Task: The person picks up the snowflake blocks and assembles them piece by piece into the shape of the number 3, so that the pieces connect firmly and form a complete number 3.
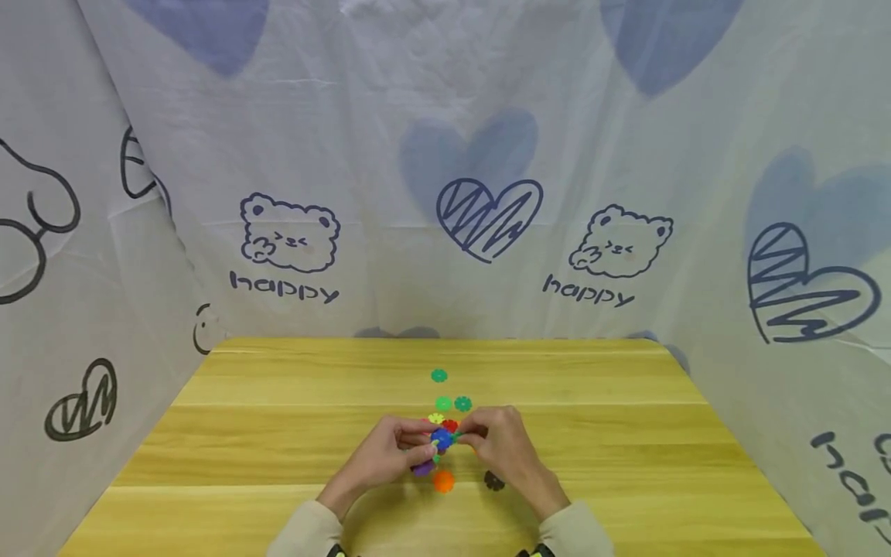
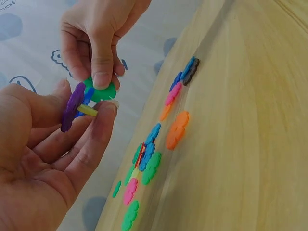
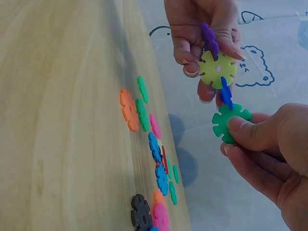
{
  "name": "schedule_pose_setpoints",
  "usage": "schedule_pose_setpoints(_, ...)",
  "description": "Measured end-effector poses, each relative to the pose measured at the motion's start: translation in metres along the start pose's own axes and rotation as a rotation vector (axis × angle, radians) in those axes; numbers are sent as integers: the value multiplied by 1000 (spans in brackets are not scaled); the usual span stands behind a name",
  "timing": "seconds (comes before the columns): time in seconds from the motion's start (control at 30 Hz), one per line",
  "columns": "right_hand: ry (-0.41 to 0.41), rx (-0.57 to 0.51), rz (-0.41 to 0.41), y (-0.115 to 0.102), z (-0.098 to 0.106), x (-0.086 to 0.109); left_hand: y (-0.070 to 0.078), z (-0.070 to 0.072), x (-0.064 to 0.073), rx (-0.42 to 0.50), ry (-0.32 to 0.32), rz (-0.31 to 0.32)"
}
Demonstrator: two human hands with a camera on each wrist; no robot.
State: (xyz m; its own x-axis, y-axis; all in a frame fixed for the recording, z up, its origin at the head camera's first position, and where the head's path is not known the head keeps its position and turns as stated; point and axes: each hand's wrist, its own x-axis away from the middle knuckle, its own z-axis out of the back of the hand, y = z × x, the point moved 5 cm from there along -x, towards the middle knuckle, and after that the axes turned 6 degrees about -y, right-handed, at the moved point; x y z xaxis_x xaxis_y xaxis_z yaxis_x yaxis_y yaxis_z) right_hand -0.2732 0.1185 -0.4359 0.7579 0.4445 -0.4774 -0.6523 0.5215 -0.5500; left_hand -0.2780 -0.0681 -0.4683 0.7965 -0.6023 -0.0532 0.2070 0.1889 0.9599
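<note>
My left hand (image 1: 386, 452) pinches a yellow notched plastic disc (image 3: 211, 72). A purple disc (image 3: 209, 39) is slotted into one edge of it and a blue disc (image 3: 226, 93) into another. My right hand (image 1: 508, 449) pinches a green notched disc (image 3: 223, 124) between thumb and fingers. The green disc's edge meets the blue one; how deep their slots sit in each other I cannot tell. In the left wrist view the purple disc (image 2: 72, 108) stands nearest the left palm, and the yellow disc (image 2: 87, 110) shows edge-on. Both hands are held above the table.
Loose notched discs lie on the wooden table (image 1: 244, 433): an orange disc (image 1: 443, 481), a black disc (image 1: 494, 481), a red disc (image 1: 450, 425) and several green, blue and pink ones. A printed white cloth (image 1: 376, 155) hangs behind and along both sides.
</note>
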Motion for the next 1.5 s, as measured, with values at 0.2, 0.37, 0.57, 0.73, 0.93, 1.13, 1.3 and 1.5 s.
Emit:
schedule_pose_setpoints(0.2,9,-13,27,-1,-1,0,3,-1,-1,0,1,-17)
schedule_pose_setpoints(0.37,-20,19,55,-3,-4,1,5,-1,0,-34,-2,-16)
schedule_pose_setpoints(0.57,-48,-30,41,-3,-1,-1,5,2,1,-20,-25,26)
schedule_pose_setpoints(0.73,-99,-62,64,-5,-1,-2,4,3,2,36,-55,56)
schedule_pose_setpoints(0.93,-129,-103,49,-3,-1,-3,1,3,2,33,-24,64)
schedule_pose_setpoints(1.13,-191,-95,-99,11,8,-1,-4,9,4,52,50,102)
schedule_pose_setpoints(1.3,-355,-45,-222,31,15,6,-10,13,4,89,108,104)
schedule_pose_setpoints(1.5,-498,-11,-266,48,17,15,-18,16,1,114,145,81)
